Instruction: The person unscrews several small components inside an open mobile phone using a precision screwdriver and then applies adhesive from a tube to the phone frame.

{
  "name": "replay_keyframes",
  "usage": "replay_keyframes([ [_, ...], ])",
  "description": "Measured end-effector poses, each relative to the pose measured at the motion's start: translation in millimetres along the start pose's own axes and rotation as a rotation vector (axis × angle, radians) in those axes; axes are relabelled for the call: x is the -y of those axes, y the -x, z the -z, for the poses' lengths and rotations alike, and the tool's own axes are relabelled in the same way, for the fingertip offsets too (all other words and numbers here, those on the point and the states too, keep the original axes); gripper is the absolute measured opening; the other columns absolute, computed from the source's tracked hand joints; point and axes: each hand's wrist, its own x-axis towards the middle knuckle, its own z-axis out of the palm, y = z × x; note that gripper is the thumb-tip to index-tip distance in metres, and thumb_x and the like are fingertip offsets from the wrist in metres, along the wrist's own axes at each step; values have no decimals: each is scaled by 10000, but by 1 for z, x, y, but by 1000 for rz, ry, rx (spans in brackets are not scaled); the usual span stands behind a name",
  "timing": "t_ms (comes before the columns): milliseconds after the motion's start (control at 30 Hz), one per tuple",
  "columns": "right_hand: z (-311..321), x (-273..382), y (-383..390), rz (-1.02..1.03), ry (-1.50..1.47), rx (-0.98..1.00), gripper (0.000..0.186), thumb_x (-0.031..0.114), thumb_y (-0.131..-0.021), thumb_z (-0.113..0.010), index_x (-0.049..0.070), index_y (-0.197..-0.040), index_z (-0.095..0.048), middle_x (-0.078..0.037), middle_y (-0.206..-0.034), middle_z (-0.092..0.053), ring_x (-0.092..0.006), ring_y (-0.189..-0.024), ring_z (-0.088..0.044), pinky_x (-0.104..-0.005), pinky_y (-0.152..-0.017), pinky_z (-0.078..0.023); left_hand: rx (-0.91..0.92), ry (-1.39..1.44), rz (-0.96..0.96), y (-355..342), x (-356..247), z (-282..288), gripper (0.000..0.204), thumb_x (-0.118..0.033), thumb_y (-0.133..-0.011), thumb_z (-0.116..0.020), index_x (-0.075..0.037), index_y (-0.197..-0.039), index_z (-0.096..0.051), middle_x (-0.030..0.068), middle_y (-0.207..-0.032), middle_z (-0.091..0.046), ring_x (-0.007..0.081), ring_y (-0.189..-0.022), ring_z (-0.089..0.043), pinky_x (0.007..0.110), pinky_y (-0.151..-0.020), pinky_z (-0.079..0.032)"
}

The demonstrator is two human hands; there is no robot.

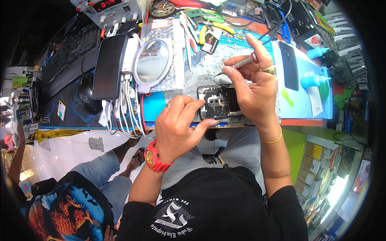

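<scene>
An opened phone (214, 102) lies near the front edge of the workbench, its inner parts showing. My left hand (177, 120) steadies it, with the fingers at its left end and the thumb along its near side. Above the phone is my right hand (259, 82), which pinches a slim grey screwdriver (243, 62). The thin dark tip points left and is apart from the phone. My right hand hides the phone's right end.
Left of the work mat stand a dark phone (109, 66), a round mirror (151, 62) and white cables (128, 108). Tweezers and pliers (223, 28) lie behind. On the right are another phone (288, 66) and light-blue bottles (314, 81). A seated person (74, 205) is at my left.
</scene>
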Motion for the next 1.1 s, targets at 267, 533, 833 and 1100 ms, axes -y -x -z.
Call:
replay_keyframes([
  [267, -2, -2, -2, 26, 71, 34, 712, -100, -942, -744, 16, -1590, -473, -121, -1037, -737, -159, -890, -780, -292, -787, -632, -3, 5, -7, -1, 0, 0, 551, -273, -667, -1004, -34, -1100, -762, 111, -980, -684, 297, -838, -688, 399, -715, -547],
  [533, 6, 3, 11, -76, -181, -26, 749, -81, -946, -771, -4, -1600, -414, -114, -1019, -764, -129, -892, -758, -271, -759, -615, 3, 56, -2, -2, 0, 2, 540, -253, -678, -1003, -24, -1089, -736, 128, -987, -689, 319, -851, -694, 412, -728, -548],
  [833, 6, 25, 53, -382, -432, 4, 828, -100, -937, -781, 4, -1622, -327, -106, -980, -737, -140, -870, -740, -270, -786, -612, 4, 52, 6, 0, 0, 3, 520, -223, -681, -999, -31, -1084, -731, 130, -999, -690, 321, -854, -696, 411, -729, -548],
  [1100, 0, 22, 56, -380, -447, -5, 823, -75, -935, -802, -15, -1608, -334, -89, -977, -736, -122, -870, -737, -257, -777, -603, 3, 50, -2, 0, 0, 2, 512, -222, -679, -998, -35, -1071, -729, 129, -1000, -688, 318, -853, -691, 413, -722, -543],
])
